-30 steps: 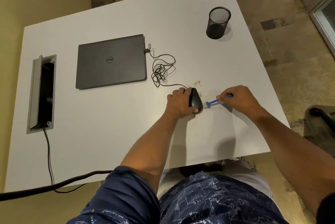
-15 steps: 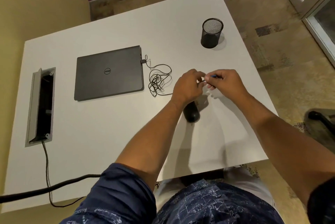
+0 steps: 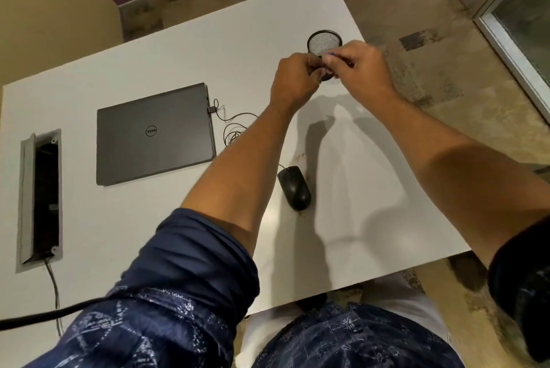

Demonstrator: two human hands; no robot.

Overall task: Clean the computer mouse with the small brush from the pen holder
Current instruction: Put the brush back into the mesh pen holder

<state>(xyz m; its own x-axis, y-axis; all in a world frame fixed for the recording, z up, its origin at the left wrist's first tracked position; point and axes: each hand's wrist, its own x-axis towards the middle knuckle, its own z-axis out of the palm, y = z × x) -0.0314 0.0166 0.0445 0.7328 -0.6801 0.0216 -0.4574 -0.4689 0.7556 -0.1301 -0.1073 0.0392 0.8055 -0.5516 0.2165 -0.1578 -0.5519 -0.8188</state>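
warm dim light, soft arm shadows on table [image 3: 178, 49], perhaps motion-blurred.

We seem to be in an office. A plain white desk [image 3: 178, 49] fills the view, and at nine o'clock a metal cable hatch [image 3: 40, 195] is set into its top, a cord running out of it. A closed grey laptop [image 3: 154, 134] lies at ten o'clock and a black mesh pen holder [image 3: 324, 40] stands at twelve. Patterned carpet tiles [image 3: 416, 25] cover the floor, and a framed glass partition [image 3: 520, 19] stands at two o'clock.
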